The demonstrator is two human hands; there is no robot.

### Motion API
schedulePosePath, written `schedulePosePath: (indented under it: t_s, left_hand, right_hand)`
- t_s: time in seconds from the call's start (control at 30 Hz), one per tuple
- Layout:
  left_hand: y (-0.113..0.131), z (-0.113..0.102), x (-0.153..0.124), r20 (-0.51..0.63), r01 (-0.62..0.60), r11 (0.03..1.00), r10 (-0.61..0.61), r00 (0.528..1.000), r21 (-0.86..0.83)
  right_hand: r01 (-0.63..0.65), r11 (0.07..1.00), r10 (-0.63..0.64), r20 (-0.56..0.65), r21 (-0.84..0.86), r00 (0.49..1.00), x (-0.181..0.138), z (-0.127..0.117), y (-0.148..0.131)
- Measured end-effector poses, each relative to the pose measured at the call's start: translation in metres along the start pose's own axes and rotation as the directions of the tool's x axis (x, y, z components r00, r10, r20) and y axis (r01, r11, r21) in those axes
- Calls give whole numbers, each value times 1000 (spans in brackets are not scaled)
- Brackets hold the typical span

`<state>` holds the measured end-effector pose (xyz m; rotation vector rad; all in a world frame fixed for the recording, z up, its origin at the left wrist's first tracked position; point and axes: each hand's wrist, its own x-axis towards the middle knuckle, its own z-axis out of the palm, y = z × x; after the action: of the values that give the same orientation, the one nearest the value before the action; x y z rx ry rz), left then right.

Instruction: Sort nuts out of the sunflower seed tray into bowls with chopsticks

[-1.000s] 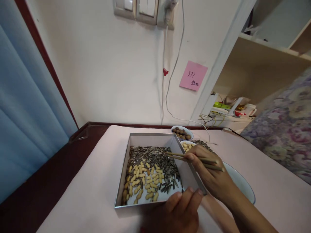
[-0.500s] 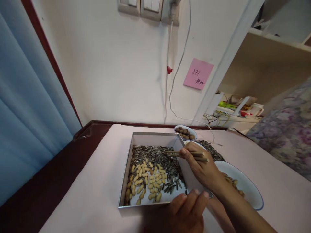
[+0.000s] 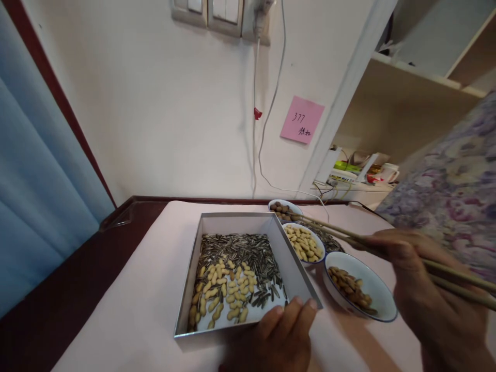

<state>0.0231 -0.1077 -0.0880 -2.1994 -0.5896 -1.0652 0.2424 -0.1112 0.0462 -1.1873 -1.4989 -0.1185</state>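
My right hand (image 3: 430,289) holds a pair of wooden chopsticks (image 3: 349,237), which point left across the bowls, tips near the far bowl of brown round nuts (image 3: 284,211). At the bottom, the fingers of my left hand (image 3: 284,330) grip the near rim of an open grey box (image 3: 217,330) by its right corner. Inside the box, striped sunflower seeds (image 3: 240,248) fill the back and right, while unshelled peanuts (image 3: 232,289) lie in the front left. Right of the box stands a bowl of peanuts (image 3: 304,244). A larger white bowl (image 3: 382,297) nearer my right hand contains brown almond-like nuts (image 3: 349,289).
A pile of sunflower seeds (image 3: 327,240) lies on the pink table cover (image 3: 127,310), behind the bowls. A white cable (image 3: 267,129) hangs down the wall to the table. A blue curtain (image 3: 42,181) hangs at left, a flowered cloth (image 3: 449,181) at right.
My right hand has moved out of the box to the right with the chopsticks, uncovering the bowl of peanuts. My left hand stays on the box rim. The view has shifted slightly.
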Motion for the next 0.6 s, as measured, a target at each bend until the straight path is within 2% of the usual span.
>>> schedulePosePath:
  t_s: [0.1,0.17,0.23,0.37,0.47,0.6]
  left_hand:
    - [1,1,-1,-4,-2,1000,2,1000,-9]
    - [1,1,-1,-17,-2,1000,1,1000,-30]
    - [2,1,-1,-26,9,999,-10,1000,-42]
    - [3,0,0,-1,19,999,-20,1000,-48]
    - [2,-1,0,-3,7,999,-7,1000,-37]
    - [1,-1,0,-2,-1,1000,1,1000,-5]
  right_hand:
    - [-102,987,87,-120,-122,989,3,-16,18]
    - [-161,961,138,-117,-224,984,3,-23,35]
    - [-202,946,188,-79,-255,979,2,-26,47]
    - [-237,956,225,-88,-175,970,-1,-21,44]
    - [-172,984,169,-68,-45,983,-2,-7,27]
    - [-93,989,78,128,112,989,-3,20,6]
